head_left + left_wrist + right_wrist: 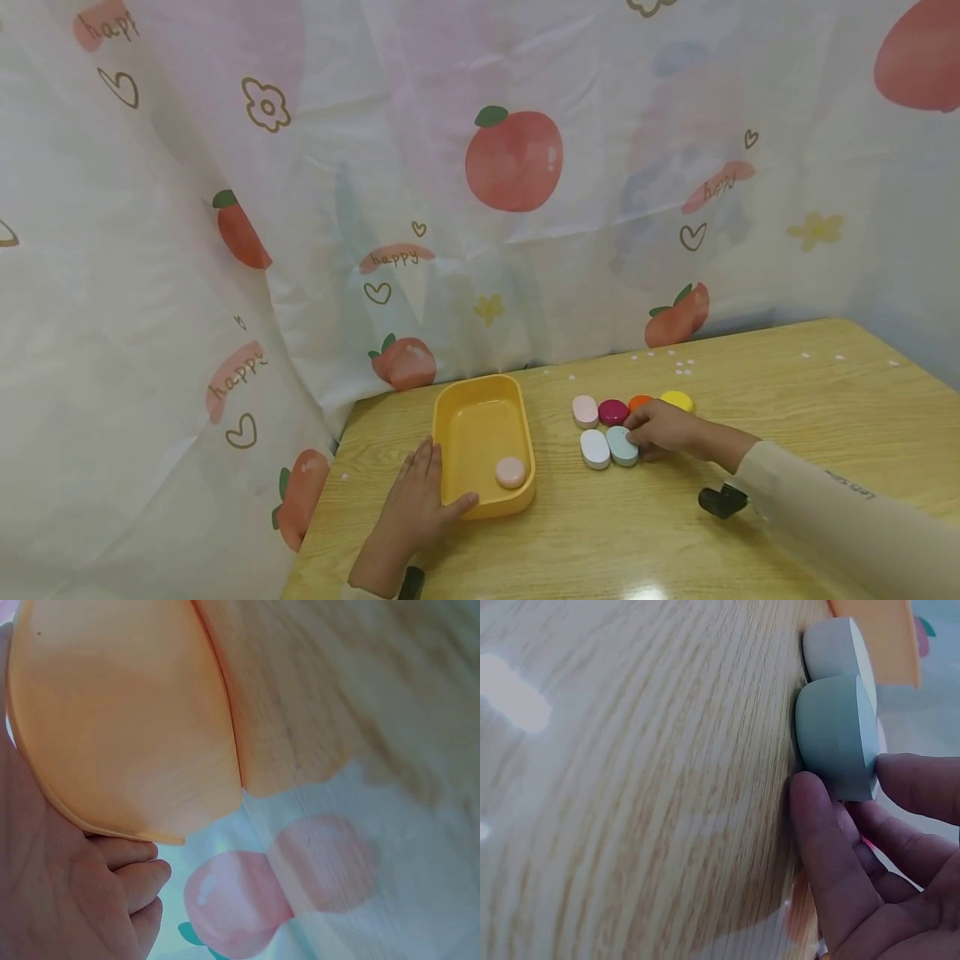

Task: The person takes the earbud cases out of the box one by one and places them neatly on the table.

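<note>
My left hand [415, 504] lies along the left side of a yellow tray [522, 433], fingers straight against the outer wall and thumb at the near rim. A round pale pink case [511, 472] sits inside the tray. To the right, my right hand [667, 429] pinches the end of a pale green oval case [832, 735], thumb on its top edge and fingertips at its lower end. The green case rests on the table, close against a white oval case [595, 449]. Behind these stand a light pink oval case [585, 412] and a magenta case [613, 412].
An orange case [640, 402], partly hidden by my right hand, and a yellow case [678, 401] continue the back row. Small white petal-like bits [681, 367] dot the far part of the wooden table [810, 400]. A fruit-print curtain [450, 292] hangs behind.
</note>
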Motion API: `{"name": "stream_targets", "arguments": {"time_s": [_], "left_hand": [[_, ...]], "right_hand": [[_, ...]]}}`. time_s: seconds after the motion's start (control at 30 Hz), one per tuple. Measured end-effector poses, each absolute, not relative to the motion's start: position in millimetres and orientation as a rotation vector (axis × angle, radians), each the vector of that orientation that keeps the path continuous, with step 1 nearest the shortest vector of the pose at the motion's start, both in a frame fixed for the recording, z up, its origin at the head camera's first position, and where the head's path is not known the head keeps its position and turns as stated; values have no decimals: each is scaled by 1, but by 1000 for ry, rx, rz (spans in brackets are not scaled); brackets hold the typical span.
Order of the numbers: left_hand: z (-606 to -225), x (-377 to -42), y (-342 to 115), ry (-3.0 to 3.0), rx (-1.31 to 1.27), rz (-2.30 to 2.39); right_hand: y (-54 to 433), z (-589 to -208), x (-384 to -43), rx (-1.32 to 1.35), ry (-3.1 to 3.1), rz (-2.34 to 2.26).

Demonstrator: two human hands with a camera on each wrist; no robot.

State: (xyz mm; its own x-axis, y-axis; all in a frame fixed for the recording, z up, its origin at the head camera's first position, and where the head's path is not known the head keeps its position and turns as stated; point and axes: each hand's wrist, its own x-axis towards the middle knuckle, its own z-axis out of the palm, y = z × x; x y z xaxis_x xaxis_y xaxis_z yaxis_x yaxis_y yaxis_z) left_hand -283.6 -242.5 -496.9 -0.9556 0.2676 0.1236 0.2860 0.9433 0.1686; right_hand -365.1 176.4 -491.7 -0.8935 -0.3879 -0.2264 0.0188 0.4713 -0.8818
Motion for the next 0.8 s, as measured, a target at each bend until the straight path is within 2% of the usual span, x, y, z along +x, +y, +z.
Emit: {"name": "stream_targets", "arguments": {"time_s": [0.4,0.8], "left_hand": [[-497,-283,-242,-2999,-428,-271],[-496,-284,-241,-3005,-410,-267]], "right_hand": [[180,-486,-370,-343,2336,-1371],[163,-464,-378,-372,2344,-1349]]}}
